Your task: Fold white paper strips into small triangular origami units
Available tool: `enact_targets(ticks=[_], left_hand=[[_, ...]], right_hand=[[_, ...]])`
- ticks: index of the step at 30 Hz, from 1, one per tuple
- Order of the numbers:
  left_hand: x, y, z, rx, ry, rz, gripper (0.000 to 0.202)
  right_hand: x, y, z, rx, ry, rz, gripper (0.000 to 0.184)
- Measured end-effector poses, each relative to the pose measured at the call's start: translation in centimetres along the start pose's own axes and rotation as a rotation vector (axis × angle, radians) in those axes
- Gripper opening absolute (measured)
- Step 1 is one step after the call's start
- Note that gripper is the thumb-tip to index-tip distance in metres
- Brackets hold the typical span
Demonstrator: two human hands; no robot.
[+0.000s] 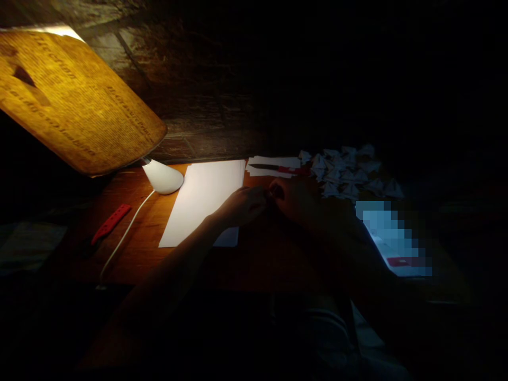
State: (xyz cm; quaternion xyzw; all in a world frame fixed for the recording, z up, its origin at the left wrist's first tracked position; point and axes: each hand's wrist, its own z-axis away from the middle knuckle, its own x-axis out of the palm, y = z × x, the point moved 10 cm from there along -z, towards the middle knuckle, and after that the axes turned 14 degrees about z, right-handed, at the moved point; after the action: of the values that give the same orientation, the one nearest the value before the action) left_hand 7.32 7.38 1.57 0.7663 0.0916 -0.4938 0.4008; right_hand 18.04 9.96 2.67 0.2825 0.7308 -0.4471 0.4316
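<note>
- L hand [243,204] & R hand [297,199] fingertips together, curled; too dark to tell what's held.
- Paper sheet [202,198] at 9 o'clock, folded pieces [349,172] at 1 o'clock.

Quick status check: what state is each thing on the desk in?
Yellow printed lampshade: lit.
Large white paper sheet: flat, unfolded.
Small white paper pieces: folded, piled.
Red-handled knife: lying unheld on paper slips.
Left hand: fingertips meeting right hand; grip too dark to tell.
Blue screen: on.

left hand [242,205]: bare up the forearm | right hand [296,200]: same, shadowed | lap: perhaps pale striped cloth [325,325]
</note>
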Motion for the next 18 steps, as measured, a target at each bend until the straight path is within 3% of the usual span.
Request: enact_targets(ticks=[8,11,14,18], left_hand=[[-0.4,0.4,0.0,0.023,0.014,0.028,0.019],[-0.4,0.6,-0.1,0.034,0.015,0.063,0.016],[-0.5,0.7,-0.2,0.048,0.027,0.092,0.016],[-0.6,0.7,-0.1,0.045,0.041,0.073,0.016]], right_hand=[[0.4,0.0,-0.3,-0.060,-0.027,-0.077,0.022],[0.6,0.8,-0.4,0.013,-0.074,-0.093,0.021],[0.6,1.8,-0.2,0.139,-0.099,-0.038,0.006],[0.0,1.3,0.3,0.131,-0.113,0.032,0.009]])
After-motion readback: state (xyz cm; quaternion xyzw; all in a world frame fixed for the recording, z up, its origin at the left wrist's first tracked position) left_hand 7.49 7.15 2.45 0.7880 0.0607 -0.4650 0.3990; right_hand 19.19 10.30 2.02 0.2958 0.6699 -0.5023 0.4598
